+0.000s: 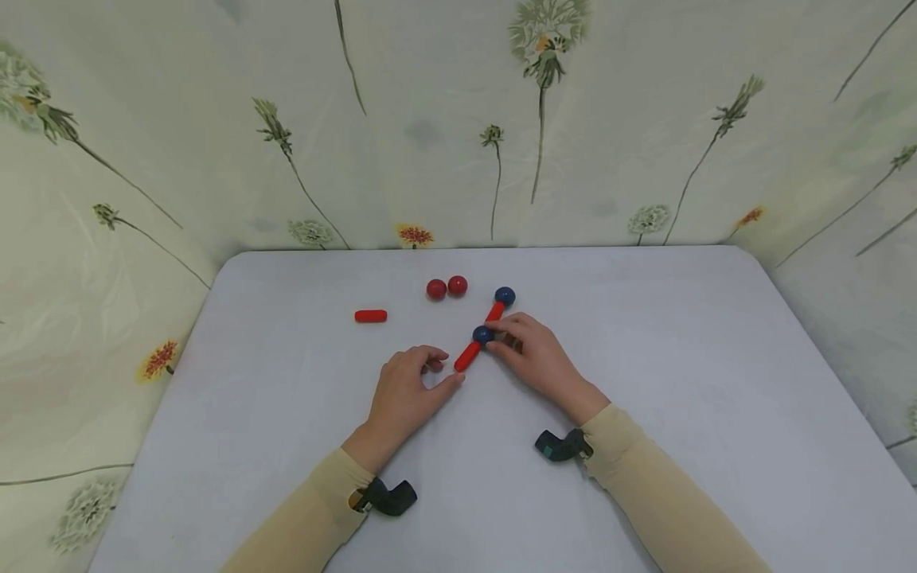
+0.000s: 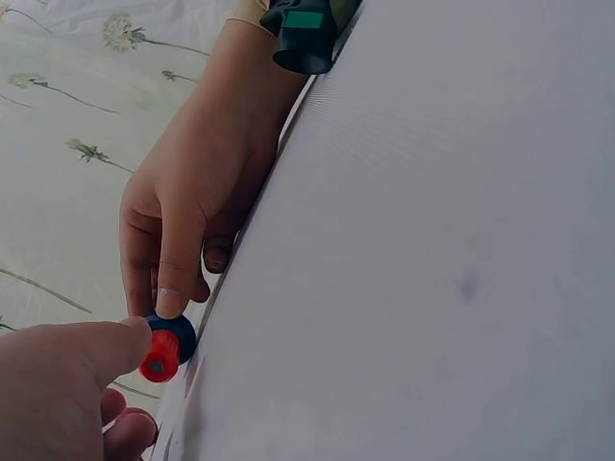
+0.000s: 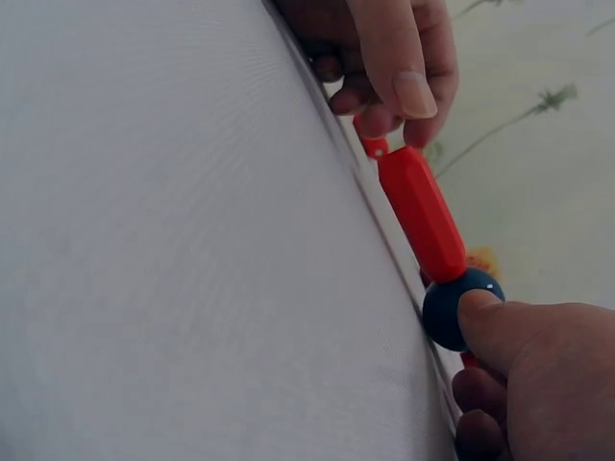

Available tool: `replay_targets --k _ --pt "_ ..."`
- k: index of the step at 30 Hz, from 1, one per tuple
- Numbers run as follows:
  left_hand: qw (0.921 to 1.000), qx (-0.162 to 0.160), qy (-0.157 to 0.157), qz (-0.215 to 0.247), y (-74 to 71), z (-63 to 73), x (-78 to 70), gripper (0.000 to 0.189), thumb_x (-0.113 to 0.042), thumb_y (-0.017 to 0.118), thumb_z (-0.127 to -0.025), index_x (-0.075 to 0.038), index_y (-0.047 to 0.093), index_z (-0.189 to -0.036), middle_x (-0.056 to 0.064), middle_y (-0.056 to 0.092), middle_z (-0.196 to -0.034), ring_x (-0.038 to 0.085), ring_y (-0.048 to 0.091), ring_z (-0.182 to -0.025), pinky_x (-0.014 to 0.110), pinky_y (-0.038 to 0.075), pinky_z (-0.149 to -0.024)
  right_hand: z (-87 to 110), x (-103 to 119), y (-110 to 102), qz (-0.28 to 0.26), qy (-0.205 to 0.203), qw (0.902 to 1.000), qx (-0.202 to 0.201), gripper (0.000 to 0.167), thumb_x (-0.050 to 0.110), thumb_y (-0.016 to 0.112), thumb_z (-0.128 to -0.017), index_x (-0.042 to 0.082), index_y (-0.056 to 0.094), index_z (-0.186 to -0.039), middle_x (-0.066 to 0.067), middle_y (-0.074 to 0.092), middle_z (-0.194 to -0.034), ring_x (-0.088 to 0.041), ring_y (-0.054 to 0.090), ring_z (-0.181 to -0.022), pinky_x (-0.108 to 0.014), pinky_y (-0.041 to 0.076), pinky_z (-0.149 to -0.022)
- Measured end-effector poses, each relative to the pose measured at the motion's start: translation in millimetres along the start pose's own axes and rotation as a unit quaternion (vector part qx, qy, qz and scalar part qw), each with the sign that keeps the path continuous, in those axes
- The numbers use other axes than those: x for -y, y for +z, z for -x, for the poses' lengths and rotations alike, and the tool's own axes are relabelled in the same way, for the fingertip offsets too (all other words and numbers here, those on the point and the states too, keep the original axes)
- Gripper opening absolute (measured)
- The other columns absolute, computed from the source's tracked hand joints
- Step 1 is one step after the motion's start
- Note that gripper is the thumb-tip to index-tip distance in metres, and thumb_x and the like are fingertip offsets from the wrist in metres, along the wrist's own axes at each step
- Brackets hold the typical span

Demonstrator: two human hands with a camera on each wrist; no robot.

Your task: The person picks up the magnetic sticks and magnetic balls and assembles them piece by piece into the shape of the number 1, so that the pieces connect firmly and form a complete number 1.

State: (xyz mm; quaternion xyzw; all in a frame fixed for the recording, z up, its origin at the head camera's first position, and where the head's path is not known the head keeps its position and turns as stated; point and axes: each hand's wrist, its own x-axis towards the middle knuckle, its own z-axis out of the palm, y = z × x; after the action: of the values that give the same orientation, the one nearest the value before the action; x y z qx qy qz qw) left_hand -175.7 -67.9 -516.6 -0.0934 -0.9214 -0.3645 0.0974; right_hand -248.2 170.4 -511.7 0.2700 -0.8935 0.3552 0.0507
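Two red rods and two blue balls form one line slanting across the table. My right hand pinches the nearer blue ball between thumb and fingers. From that ball a red rod runs toward my left hand, its far end free. Close around that free end, the left thumb and fingers stand apart and hold nothing. Beyond the pinched ball, a second red rod leads to the farther blue ball. In the left wrist view the near rod is seen almost end-on.
Two red balls sit side by side behind the hands, left of the farther blue ball. A loose red rod lies farther left on the white table. Flower-patterned cloth rises behind the table's back edge.
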Motion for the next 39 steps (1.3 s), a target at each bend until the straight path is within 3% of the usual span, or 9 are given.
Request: replay_targets --k 7,10,22,28,39 --pt "0.9958 0.038 -0.059 0.059 -12.8 -10.1 7.9 0.036 -0.044 0.072 -0.088 -0.023 0.066 -0.116 -0.012 0.062 -0.105 0.008 0.055 -0.097 0.032 0.05 -0.083 -0.2 -2.9 0.1 -0.005 0.004 1.0 0.003 0.035 0.025 0.073 -0.092 0.015 0.068 -0.125 0.003 0.061 -0.107 -0.01 0.056 -0.085 -0.03 0.05 -0.072" --pt "0.9946 0.047 -0.066 0.065 -23.6 -19.1 11.6 0.037 -0.041 0.071 -0.09 -0.022 0.064 -0.12 -0.009 0.062 -0.11 0.011 0.055 -0.101 0.036 0.05 -0.086 -0.4 -3.5 0.4 -0.009 0.001 1.0 0.003 0.035 0.025 0.072 -0.092 0.015 0.068 -0.125 0.003 0.061 -0.106 -0.01 0.057 -0.085 -0.03 0.05 -0.071" --pt "0.9902 0.079 -0.102 0.053 -50.6 -75.9 20.9 0.046 -0.04 0.069 -0.092 -0.019 0.059 -0.132 -0.001 0.058 -0.126 0.019 0.052 -0.117 0.042 0.046 -0.096 -0.9 -5.6 2.5 -0.008 0.006 0.9999 0.005 0.036 0.024 0.074 -0.091 0.014 0.068 -0.124 0.003 0.061 -0.106 -0.009 0.056 -0.083 -0.029 0.05 -0.07" --pt "0.9876 0.11 -0.103 0.044 -52.9 -101.2 25.1 0.047 -0.034 0.069 -0.093 -0.021 0.056 -0.136 0.001 0.059 -0.129 0.022 0.053 -0.12 0.045 0.044 -0.098 -0.9 -2.7 1.7 -0.005 0.012 0.9999 0.004 0.035 0.025 0.073 -0.091 0.014 0.068 -0.124 0.003 0.061 -0.105 -0.01 0.056 -0.083 -0.029 0.05 -0.071" --pt "0.9833 0.131 -0.12 0.041 -44.9 -123.5 30.3 0.049 -0.032 0.069 -0.093 -0.02 0.054 -0.139 0.005 0.056 -0.135 0.023 0.051 -0.122 0.043 0.043 -0.101 -0.9 -4.9 2.6 -0.005 0.009 0.9999 -0.002 0.033 0.026 0.073 -0.092 0.015 0.069 -0.123 0.003 0.061 -0.105 -0.009 0.056 -0.084 -0.029 0.05 -0.07"
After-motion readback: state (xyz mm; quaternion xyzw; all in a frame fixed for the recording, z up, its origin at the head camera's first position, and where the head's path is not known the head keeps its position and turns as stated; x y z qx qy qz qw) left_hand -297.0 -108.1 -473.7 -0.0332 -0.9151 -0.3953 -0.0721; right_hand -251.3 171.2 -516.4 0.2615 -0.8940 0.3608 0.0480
